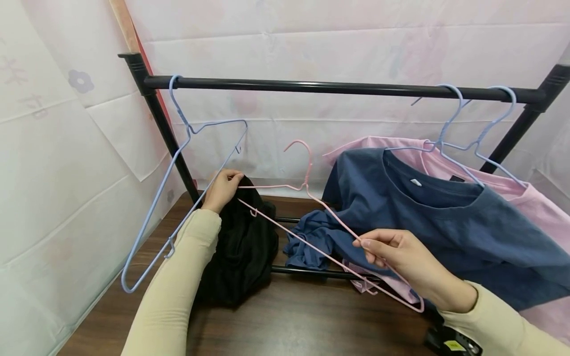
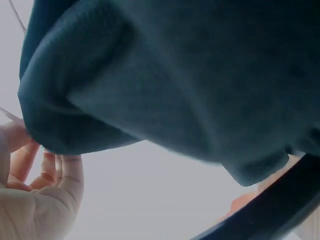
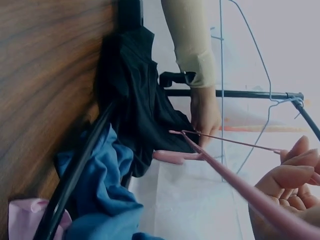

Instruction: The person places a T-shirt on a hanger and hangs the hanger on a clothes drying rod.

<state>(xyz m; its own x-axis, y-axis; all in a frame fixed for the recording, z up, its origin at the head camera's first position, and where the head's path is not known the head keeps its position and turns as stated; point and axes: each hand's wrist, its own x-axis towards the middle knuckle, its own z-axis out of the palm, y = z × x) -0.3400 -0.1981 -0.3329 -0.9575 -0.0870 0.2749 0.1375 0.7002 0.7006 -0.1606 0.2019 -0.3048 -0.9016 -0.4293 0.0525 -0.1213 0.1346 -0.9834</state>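
Observation:
My left hand (image 1: 224, 188) pinches the upper edge of a black garment (image 1: 242, 257), which hangs down in folds below it. A pink clothes hanger (image 1: 308, 173) is held by my right hand (image 1: 396, 259), thumb and fingers pinching its sloping arm near the right end. The hanger's left end goes in at the garment's edge beside my left fingers, and its hook points up, off the rail. In the left wrist view, the dark cloth (image 2: 150, 90) fills most of the frame. The right wrist view shows the cloth draped below the left hand (image 3: 204, 112).
A black rail (image 1: 285, 86) crosses behind. From its left end hangs a bare blue hanger (image 1: 153, 202), overlapping my left forearm. At right, blue hangers carry a blue T-shirt (image 1: 427, 232) and a pink shirt (image 1: 547, 212). Lower black bars run above the brown tabletop (image 1: 311, 316).

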